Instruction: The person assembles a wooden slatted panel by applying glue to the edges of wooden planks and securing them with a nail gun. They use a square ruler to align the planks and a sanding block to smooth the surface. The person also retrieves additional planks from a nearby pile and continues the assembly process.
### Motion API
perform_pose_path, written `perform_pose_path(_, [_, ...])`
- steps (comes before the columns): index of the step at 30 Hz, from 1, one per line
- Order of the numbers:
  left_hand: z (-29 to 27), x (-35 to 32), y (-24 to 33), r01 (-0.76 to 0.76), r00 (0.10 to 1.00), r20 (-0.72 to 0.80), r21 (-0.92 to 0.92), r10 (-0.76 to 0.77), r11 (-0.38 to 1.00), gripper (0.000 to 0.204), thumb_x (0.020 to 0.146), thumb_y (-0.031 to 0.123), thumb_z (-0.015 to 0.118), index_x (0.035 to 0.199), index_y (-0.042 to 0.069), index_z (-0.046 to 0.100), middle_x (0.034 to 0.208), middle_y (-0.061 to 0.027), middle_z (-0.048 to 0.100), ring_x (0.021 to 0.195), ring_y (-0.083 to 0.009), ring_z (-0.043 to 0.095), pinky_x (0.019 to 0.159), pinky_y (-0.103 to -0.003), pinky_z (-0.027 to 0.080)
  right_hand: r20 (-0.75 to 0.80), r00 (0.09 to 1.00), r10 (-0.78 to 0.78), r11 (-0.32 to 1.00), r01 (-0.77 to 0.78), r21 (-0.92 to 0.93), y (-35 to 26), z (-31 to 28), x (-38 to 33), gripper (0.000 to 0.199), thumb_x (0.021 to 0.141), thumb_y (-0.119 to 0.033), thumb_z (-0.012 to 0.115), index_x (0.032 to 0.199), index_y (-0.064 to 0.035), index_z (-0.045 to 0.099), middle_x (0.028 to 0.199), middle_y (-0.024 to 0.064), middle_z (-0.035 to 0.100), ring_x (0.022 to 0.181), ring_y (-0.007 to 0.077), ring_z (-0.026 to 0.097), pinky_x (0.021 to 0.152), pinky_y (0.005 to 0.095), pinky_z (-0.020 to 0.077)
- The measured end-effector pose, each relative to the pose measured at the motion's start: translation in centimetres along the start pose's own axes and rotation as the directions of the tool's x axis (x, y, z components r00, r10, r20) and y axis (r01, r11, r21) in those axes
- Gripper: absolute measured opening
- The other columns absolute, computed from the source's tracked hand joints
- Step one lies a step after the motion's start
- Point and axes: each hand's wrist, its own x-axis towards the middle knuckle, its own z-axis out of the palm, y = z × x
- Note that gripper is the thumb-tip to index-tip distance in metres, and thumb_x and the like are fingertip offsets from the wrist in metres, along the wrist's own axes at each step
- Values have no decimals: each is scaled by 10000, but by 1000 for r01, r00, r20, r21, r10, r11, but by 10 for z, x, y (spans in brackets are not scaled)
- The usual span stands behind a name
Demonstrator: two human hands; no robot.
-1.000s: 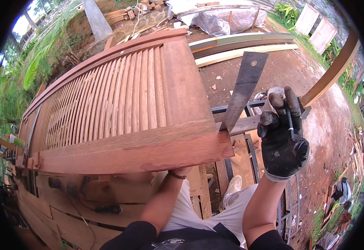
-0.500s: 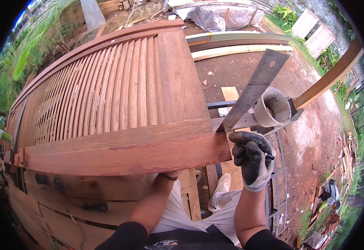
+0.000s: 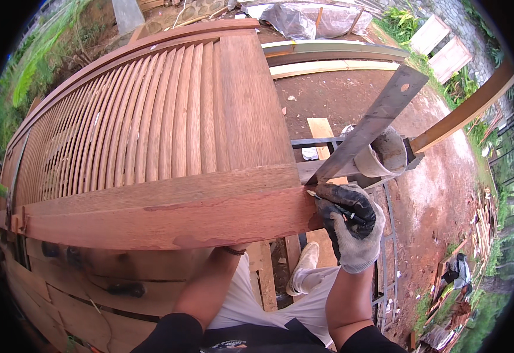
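Gloved right hand (image 3: 350, 226) on pencil (image 3: 333, 207)

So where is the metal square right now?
In the head view, the metal square lies right of centre, slanting up-right from the louvred door's bottom-right corner, just above the gloved right hand and beside a grey pipe end.

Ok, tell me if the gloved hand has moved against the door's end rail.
Yes. The gloved right hand has dropped from beside the metal square to the corner of the louvred wooden door.
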Motion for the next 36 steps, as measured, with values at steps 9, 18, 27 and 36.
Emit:
perform_pose_path(9, [2,-1,0,8,1000,1,-3,-8,1000,372,953,202,549,1285,54,468,1270,-87,521,1173,-226,507,993,-397,446,-25,998,54,997,-55,-53,2,5,0,244,767,76,640,1006,36,667,910,143,692,787,189,671,733,288,528])
perform_pose_path(18, [3,0,1,17,1000,6,-7,-17,1000,360,953,180,548,1280,51,470,1263,-88,525,1167,-226,516,986,-396,458,-59,997,43,997,-47,-64,5,7,0,241,763,71,643,999,30,671,895,140,693,787,185,668,731,286,527])
perform_pose_path(27, [2,0,3,25,1000,14,-8,-25,1000,348,954,158,546,1276,49,471,1256,-89,529,1161,-225,525,979,-396,470,-53,996,77,996,-79,-39,2,9,2,257,754,97,626,999,33,670,884,142,687,785,186,666,731,280,523])
perform_pose_path(36, [1,3,5,41,998,37,-10,-41,999,337,954,135,544,1271,46,472,1250,-90,532,1155,-224,534,972,-395,482,6,997,-82,977,82,-197,1,1,3,262,770,78,615,1028,50,651,926,142,689,778,200,667,736,295,528])
